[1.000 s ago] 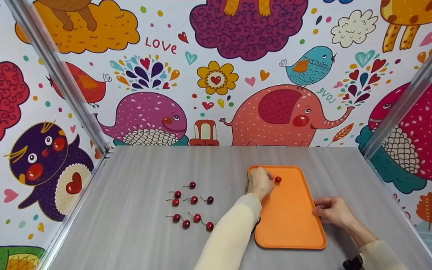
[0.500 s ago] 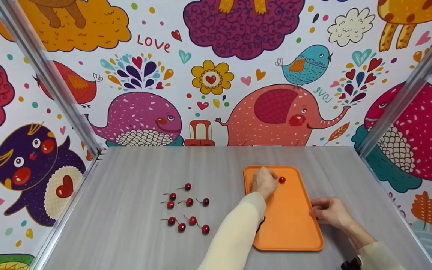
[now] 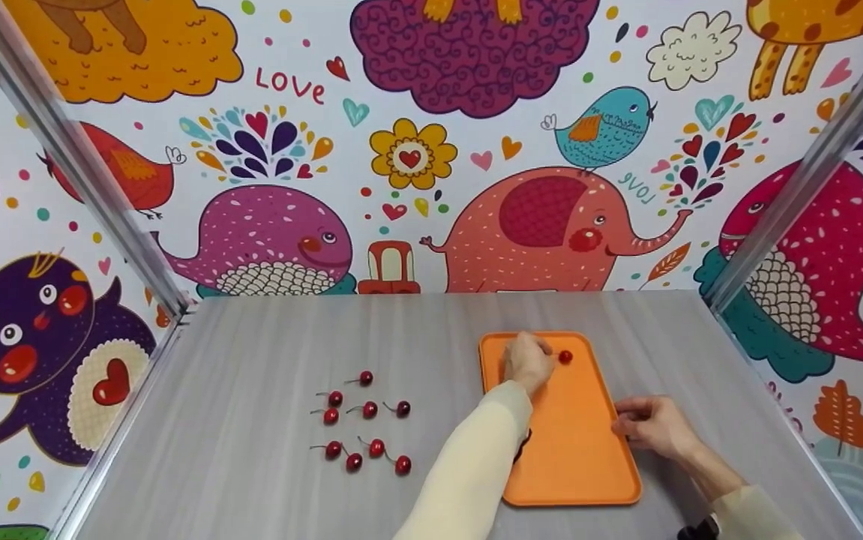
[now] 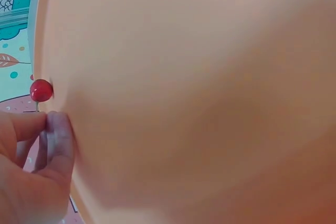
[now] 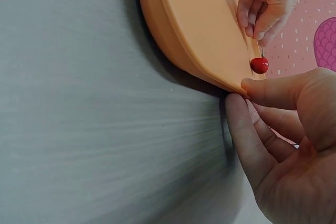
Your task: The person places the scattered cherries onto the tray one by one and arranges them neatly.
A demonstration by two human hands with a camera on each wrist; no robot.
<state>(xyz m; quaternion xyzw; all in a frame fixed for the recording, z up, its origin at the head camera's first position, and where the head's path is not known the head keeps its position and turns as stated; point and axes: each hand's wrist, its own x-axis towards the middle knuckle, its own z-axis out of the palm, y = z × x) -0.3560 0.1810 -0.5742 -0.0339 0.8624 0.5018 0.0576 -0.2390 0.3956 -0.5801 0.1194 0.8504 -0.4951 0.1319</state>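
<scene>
Tray [image 3: 573, 442], orange, rectangular, rimmed, one: laid on the grey table [image 3: 266, 337], toward its right side. Cherry [image 3: 565, 357], red, one: held over the far part of the tray; whether the tray's surface is touched by it cannot be told. Left hand [image 3: 528, 362], with cream sleeve [image 3: 476, 457]: extended over the far left part of the tray, the cherry's stem [image 5: 262, 50] being pinched between thumb and fingers. Right hand [image 3: 652, 426]: placed at the tray's right edge, the rim being gripped between thumb and fingers. Loose cherries [image 3: 370, 409], dark red, stemmed, nine: scattered in a group on the table, left of the tray and well apart from it. Patterned wall [image 3: 401, 75]: printed with an elephant, a whale, birds and hearts, set behind the table. Metal posts [image 3: 771, 225], two: fixed at the far corners. Black item [image 3: 697, 529]: seen at the right wrist, partly cut off.
</scene>
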